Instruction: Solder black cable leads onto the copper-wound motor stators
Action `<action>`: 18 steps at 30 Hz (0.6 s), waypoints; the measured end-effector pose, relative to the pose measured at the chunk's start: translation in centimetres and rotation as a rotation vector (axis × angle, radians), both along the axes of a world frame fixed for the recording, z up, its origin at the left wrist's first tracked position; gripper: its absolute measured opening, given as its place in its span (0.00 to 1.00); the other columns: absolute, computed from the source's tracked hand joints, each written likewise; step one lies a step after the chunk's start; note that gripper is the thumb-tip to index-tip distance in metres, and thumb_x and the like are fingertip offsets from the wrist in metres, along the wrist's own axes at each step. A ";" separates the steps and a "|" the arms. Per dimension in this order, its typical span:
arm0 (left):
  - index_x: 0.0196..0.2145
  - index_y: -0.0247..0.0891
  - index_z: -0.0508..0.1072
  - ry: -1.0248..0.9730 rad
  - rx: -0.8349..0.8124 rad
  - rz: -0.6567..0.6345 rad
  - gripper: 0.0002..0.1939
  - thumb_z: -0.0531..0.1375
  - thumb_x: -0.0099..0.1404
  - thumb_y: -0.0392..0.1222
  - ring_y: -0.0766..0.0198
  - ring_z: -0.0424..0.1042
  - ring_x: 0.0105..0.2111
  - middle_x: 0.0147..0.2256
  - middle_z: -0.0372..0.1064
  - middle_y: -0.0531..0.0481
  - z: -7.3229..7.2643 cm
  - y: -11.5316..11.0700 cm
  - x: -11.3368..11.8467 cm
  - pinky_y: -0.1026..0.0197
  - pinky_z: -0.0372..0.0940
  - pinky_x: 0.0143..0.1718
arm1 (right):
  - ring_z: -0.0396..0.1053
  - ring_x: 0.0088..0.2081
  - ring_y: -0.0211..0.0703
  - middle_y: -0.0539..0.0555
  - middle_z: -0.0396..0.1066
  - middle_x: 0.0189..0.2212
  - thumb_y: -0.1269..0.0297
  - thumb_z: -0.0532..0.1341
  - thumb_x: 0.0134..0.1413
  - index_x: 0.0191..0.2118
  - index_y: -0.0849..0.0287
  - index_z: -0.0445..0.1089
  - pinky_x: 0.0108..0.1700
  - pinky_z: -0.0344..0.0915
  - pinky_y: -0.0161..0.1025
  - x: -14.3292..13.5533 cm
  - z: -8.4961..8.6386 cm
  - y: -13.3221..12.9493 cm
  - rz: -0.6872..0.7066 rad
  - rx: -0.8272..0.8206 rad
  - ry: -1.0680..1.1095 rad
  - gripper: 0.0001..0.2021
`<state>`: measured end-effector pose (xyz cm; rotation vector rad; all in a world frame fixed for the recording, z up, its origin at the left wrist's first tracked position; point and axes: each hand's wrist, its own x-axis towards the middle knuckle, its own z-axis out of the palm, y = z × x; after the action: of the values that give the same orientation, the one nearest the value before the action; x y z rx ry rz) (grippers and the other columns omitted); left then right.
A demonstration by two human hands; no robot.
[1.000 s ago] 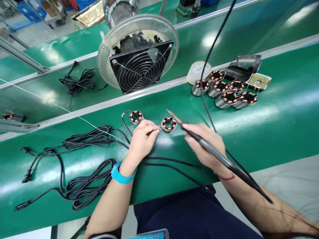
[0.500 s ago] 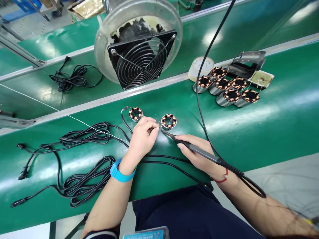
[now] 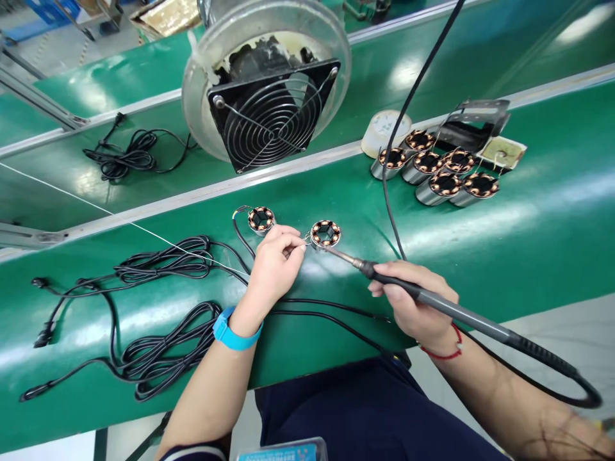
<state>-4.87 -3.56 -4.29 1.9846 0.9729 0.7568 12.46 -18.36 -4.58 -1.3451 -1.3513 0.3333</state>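
My left hand [image 3: 279,261] pinches thin wire just left of a round copper-wound stator [image 3: 325,235] that stands on the green bench. Thin white solder wire [image 3: 163,239] runs from the far left toward this hand. My right hand [image 3: 420,301] is closed round a soldering iron [image 3: 439,306], whose tip is at the stator's lower edge; whether they touch I cannot tell. A second stator [image 3: 262,220], with a cable end beside it, stands behind my left hand.
Coiled black cables [image 3: 168,349] lie at the left. A fan with a wire guard [image 3: 273,121] hangs above the back edge. Several stators [image 3: 444,186] stand at the back right near a white roll [image 3: 384,133] and a soldering stand [image 3: 503,153]. The iron's cord [image 3: 413,96] crosses the right side.
My right hand has moved to the right and slightly down, and now holds the iron farther back from its tip. The tip has shifted right, to the stator's lower edge. My left hand has barely moved.
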 end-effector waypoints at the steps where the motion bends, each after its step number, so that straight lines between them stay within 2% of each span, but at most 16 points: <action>1: 0.26 0.37 0.74 -0.001 0.000 -0.001 0.06 0.59 0.57 0.32 0.66 0.70 0.32 0.35 0.71 0.48 0.0 0.0 0.0 0.64 0.65 0.28 | 0.76 0.29 0.42 0.51 0.77 0.33 0.67 0.59 0.60 0.50 0.51 0.70 0.34 0.75 0.41 0.1 0.2 0.3 0.014 -0.012 0.008 0.13; 4: 0.26 0.37 0.74 -0.005 -0.004 -0.009 0.06 0.59 0.58 0.33 0.66 0.70 0.33 0.35 0.71 0.48 -0.1 -0.1 0.0 0.65 0.65 0.28 | 0.76 0.37 0.43 0.52 0.76 0.42 0.66 0.57 0.62 0.57 0.51 0.64 0.42 0.74 0.42 0.5 0.9 2.2 0.075 -0.120 -0.042 0.18; 7: 0.26 0.37 0.74 -0.018 -0.008 -0.016 0.06 0.59 0.58 0.33 0.66 0.70 0.33 0.35 0.71 0.48 -0.2 -0.1 0.1 0.65 0.66 0.30 | 0.73 0.45 0.45 0.52 0.75 0.46 0.66 0.54 0.64 0.55 0.52 0.65 0.50 0.69 0.45 1.0 1.2 4.7 0.171 -0.164 -0.235 0.15; 9: 0.26 0.37 0.74 -0.028 -0.008 -0.020 0.06 0.59 0.58 0.34 0.66 0.70 0.33 0.35 0.71 0.49 -0.2 -0.1 0.2 0.64 0.67 0.30 | 0.70 0.47 0.47 0.53 0.74 0.45 0.67 0.54 0.63 0.52 0.53 0.67 0.50 0.66 0.47 1.3 1.0 6.1 0.250 -0.159 -0.389 0.14; 12: 0.25 0.37 0.74 -0.047 -0.018 -0.023 0.05 0.59 0.58 0.34 0.66 0.71 0.33 0.34 0.71 0.49 -0.2 0.0 0.2 0.64 0.67 0.31 | 0.69 0.43 0.47 0.53 0.75 0.39 0.67 0.55 0.62 0.51 0.54 0.67 0.45 0.63 0.46 1.3 0.3 7.6 0.304 -0.140 -0.524 0.13; 15: 0.25 0.37 0.74 -0.068 -0.047 -0.026 0.05 0.59 0.58 0.34 0.67 0.70 0.32 0.34 0.71 0.49 -0.3 0.2 0.1 0.64 0.68 0.30 | 0.69 0.39 0.44 0.52 0.75 0.37 0.69 0.54 0.62 0.49 0.54 0.67 0.43 0.62 0.43 0.7 -0.3 8.6 0.268 -0.088 -0.497 0.12; 18: 0.26 0.37 0.74 -0.065 -0.061 -0.023 0.05 0.59 0.58 0.33 0.67 0.70 0.32 0.35 0.71 0.49 -0.5 0.3 0.0 0.64 0.68 0.31 | 0.71 0.43 0.43 0.53 0.74 0.42 0.71 0.53 0.62 0.50 0.56 0.66 0.47 0.63 0.42 -0.4 -0.8 9.2 0.201 -0.074 -0.346 0.13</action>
<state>-4.83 -3.25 -4.84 1.9033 0.9229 0.7656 12.07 -9.13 -5.33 -1.3743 -1.7847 0.2961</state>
